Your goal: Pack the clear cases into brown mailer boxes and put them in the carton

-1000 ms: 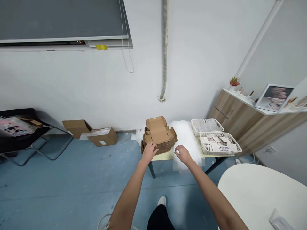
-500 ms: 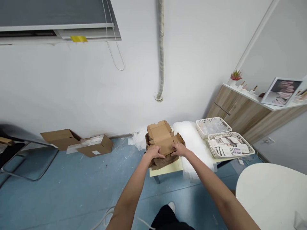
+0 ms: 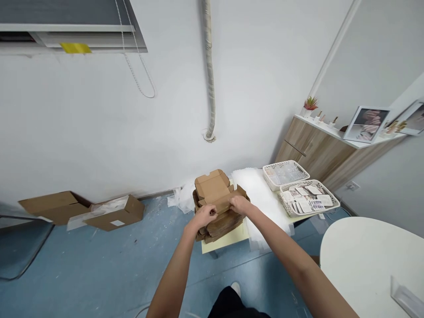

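Note:
A stack of flat brown cardboard box blanks lies on a small pale yellow table. The top blank is raised off the stack, its lid flap pointing away from me. My left hand pinches its near left edge. My right hand grips its near right edge, fingers curled over the cardboard.
White foam wrap lies to the right of the stack. Two white baskets with small packets sit beyond it. A round white table is at the right, open cardboard boxes on the blue floor at left, a wooden cabinet behind.
Both hands reached onto the stack, closed on the top blank's near edge and lifted it a little. The camera swung to the right.

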Available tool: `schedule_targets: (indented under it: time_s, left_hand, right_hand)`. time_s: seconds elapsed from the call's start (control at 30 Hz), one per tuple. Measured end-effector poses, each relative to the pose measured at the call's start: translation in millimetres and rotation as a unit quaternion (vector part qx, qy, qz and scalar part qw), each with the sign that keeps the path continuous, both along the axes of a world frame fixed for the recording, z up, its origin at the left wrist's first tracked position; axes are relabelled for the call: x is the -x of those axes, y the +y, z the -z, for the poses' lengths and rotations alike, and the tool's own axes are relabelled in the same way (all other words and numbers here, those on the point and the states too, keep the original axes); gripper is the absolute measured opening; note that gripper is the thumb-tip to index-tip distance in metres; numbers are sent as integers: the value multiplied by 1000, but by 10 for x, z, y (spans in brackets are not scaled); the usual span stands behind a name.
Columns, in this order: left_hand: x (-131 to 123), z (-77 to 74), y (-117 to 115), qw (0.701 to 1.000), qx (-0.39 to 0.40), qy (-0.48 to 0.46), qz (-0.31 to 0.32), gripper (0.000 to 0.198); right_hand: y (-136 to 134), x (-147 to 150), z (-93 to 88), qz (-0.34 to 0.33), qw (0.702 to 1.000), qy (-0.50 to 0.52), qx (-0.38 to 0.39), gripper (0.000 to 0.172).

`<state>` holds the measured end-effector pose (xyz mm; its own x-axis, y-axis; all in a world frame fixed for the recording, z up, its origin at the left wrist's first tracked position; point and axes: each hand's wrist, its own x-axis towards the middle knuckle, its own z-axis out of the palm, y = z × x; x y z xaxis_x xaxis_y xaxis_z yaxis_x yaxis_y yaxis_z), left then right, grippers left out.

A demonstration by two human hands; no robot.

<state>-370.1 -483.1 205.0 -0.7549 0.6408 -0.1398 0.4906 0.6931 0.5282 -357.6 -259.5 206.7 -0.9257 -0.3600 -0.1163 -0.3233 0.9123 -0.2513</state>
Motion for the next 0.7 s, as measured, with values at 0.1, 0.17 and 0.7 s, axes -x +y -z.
schedule_targets:
  time_s: [0.1,0.17,0.7]
  left_hand:
    - [-28,-159,-64,998,20,43,-30,31]
    - [-59,-319,-55,996,18,74,-39,34]
    - [-1359,-490,2614,929,-166,201,263,51]
  right_hand:
    - [14,-18,-274,-21,999,34,-11,14]
    - [70,-59,-470,-24,997,76,-6,13]
    - [2306,-2840,-692,286,919,258,-86,32]
